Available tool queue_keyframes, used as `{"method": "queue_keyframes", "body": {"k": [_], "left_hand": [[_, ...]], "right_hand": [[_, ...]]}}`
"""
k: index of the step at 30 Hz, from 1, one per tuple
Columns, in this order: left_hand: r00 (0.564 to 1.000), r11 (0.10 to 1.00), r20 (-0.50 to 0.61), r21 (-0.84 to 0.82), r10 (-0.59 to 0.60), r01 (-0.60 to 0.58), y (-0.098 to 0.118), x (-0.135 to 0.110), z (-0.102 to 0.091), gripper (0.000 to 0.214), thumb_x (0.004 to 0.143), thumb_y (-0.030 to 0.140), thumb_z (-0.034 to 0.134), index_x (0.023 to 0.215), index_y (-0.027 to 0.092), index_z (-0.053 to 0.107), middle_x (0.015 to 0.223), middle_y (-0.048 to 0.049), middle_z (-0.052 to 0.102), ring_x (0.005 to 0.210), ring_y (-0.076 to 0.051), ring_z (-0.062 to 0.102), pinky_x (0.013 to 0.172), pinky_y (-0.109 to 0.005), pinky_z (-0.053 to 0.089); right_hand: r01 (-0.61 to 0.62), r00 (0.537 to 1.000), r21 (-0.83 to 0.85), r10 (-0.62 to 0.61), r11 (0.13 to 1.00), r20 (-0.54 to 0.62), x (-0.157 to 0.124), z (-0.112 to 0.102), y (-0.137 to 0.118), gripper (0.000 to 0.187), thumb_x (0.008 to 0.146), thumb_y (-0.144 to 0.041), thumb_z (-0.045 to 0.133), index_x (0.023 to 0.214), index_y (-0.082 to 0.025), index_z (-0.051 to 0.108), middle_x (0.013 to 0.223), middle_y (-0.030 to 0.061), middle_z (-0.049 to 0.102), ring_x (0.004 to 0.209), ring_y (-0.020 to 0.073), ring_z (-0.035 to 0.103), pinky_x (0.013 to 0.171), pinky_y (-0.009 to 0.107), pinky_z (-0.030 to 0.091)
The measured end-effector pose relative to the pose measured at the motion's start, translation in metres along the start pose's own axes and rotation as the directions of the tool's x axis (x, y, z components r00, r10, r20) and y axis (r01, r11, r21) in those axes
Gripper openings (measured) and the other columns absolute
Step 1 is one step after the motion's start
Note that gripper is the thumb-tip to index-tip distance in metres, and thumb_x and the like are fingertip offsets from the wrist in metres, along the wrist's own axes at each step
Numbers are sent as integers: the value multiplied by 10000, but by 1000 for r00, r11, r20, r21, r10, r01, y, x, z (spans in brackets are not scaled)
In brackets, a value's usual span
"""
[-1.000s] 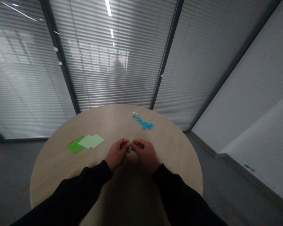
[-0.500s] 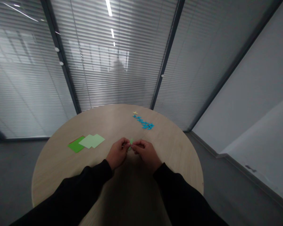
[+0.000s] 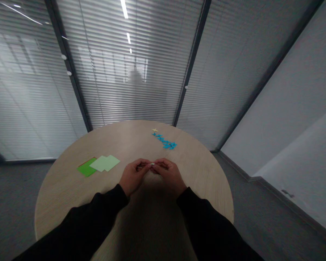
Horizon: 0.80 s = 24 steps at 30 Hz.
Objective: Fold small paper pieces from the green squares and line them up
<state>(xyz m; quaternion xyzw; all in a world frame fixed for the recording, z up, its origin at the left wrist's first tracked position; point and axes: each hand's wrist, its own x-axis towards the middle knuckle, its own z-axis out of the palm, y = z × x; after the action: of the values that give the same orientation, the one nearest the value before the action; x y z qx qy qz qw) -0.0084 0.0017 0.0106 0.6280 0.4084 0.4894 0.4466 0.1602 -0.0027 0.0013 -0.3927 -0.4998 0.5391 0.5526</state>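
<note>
Between my fingertips is a small folded piece of light green paper (image 3: 152, 164), mostly hidden by the fingers. My left hand (image 3: 134, 175) pinches it from the left side, and my right hand (image 3: 168, 174) pinches it from the right. Both hands are close together just above the table. To the left lie overlapping light green paper sheets (image 3: 110, 163) and a darker green sheet (image 3: 86, 169) with a thin red edge showing behind it. Beyond my hands sits a group of small folded blue paper pieces (image 3: 168, 145), with a pale yellow folded paper star (image 3: 155, 130) at its far end.
A round wooden table (image 3: 198, 174) carries everything. Behind it stands a glass partition with grey blinds (image 3: 136, 101) and dark frames. A white wall (image 3: 296, 127) rises at the right, above a grey floor (image 3: 250, 217).
My fingertips have come closer together around the light green paper, and less of it shows than before. The paper appears turned flatter. The sheets and blue pieces have stayed put.
</note>
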Motion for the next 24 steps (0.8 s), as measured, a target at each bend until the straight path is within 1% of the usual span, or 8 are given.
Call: {"method": "queue_keyframes", "body": {"k": [3, 7, 10, 15, 17, 20, 22, 24], "left_hand": [[1000, 1000, -14, 1, 28, -28, 1, -1, 0, 241, 824, 396, 692, 933, 184, 727, 891, -63, 765, 825, -220, 710, 806, -356, 547], [997, 997, -28, 7, 73, -73, 0, -1, -1, 218, 834, 371, 680, 940, 185, 723, 913, -60, 759, 865, -216, 702, 838, -359, 536], [995, 995, -30, 17, 99, -99, -1, -1, -1, 192, 838, 343, 676, 944, 187, 715, 916, -58, 751, 873, -210, 695, 837, -352, 528], [989, 986, -13, 70, 150, -149, -3, -3, -3, 168, 850, 321, 670, 953, 193, 703, 902, -50, 741, 862, -199, 688, 828, -343, 521], [986, 982, -13, 92, 167, -165, -2, -4, -3, 163, 851, 316, 670, 950, 192, 703, 906, -52, 741, 865, -199, 688, 834, -347, 519], [984, 980, -18, 103, 176, -173, 1, -5, -4, 162, 845, 313, 673, 940, 186, 702, 906, -59, 742, 866, -205, 689, 838, -356, 521], [984, 979, -22, 106, 179, -176, 3, -5, -4, 159, 841, 310, 675, 933, 183, 702, 898, -61, 742, 858, -206, 690, 835, -359, 524], [983, 978, -15, 103, 185, -183, 4, -5, -5, 155, 835, 303, 679, 930, 184, 704, 894, -59, 742, 853, -204, 691, 833, -357, 528]], "right_hand": [[66, 998, -57, -67, 996, -8, 1, 0, -1, 279, 691, -362, 829, 867, -190, 698, 832, 30, 728, 806, 183, 694, 808, 342, 546], [155, 987, -136, -158, 978, -12, -1, 2, -6, 237, 715, -343, 808, 888, -204, 725, 884, 33, 728, 839, 182, 687, 829, 346, 543], [170, 985, -167, -172, 971, 4, -4, 1, -10, 216, 734, -329, 793, 904, -209, 734, 887, 33, 733, 846, 183, 689, 835, 348, 543], [184, 982, -205, -188, 961, 0, -5, -1, -11, 196, 731, -340, 793, 860, -206, 730, 838, 30, 733, 801, 186, 696, 795, 345, 562], [202, 979, -222, -203, 954, 21, -5, -2, -12, 188, 745, -341, 784, 866, -206, 731, 855, 36, 738, 812, 191, 705, 800, 348, 573], [238, 971, -246, -225, 939, 83, -8, -4, -15, 182, 770, -338, 768, 900, -215, 735, 911, 43, 741, 842, 196, 718, 814, 351, 587], [275, 960, -258, -252, 926, 118, -9, -4, -16, 186, 780, -327, 763, 934, -225, 740, 942, 43, 737, 860, 195, 722, 821, 348, 591], [313, 949, -263, -287, 913, 130, -10, -5, -17, 172, 786, -316, 762, 935, -232, 747, 943, 40, 731, 868, 193, 722, 826, 345, 595]]}}
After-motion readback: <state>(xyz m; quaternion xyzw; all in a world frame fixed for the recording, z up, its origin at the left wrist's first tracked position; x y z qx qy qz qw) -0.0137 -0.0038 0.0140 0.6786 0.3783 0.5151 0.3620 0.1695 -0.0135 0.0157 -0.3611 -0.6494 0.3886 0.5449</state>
